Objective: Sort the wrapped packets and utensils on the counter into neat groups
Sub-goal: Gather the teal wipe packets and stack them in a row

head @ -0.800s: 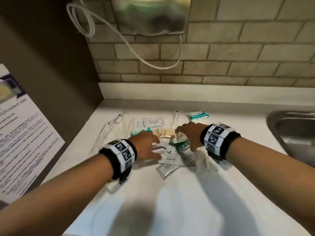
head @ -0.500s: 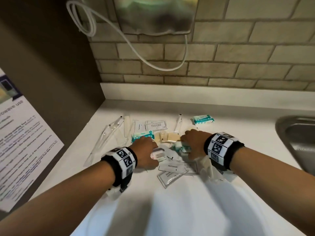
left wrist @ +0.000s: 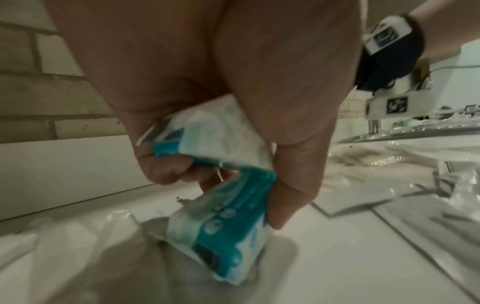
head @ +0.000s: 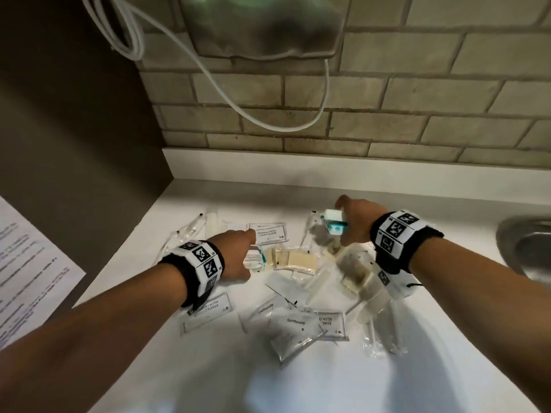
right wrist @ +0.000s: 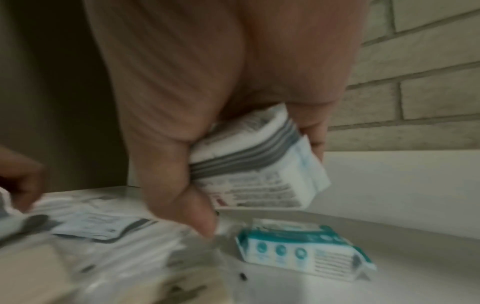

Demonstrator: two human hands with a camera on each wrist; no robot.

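Note:
Wrapped packets lie scattered on the white counter (head: 298, 383). My left hand (head: 249, 253) sits low at centre left and grips two teal and white packets (left wrist: 221, 170) between thumb and fingers, their lower end close to the counter. My right hand (head: 343, 225) is raised near the back and holds a small stack of teal and white packets (head: 335, 223), which also shows in the right wrist view (right wrist: 259, 164). Another teal packet (right wrist: 303, 248) lies on the counter just below that hand.
Shampoo sachets (head: 268, 234), toothpaste sachets (head: 295, 327), beige packets (head: 295, 259) and clear-wrapped utensils (head: 190, 231) spread between and in front of my hands. A steel sink (head: 524, 248) lies at the right. A printed notice (head: 26, 278) hangs at the left, on a dark wall.
My right hand has lifted its teal packets off the pile and moved them back and to the right. My left hand has shifted back and left with teal packets in it.

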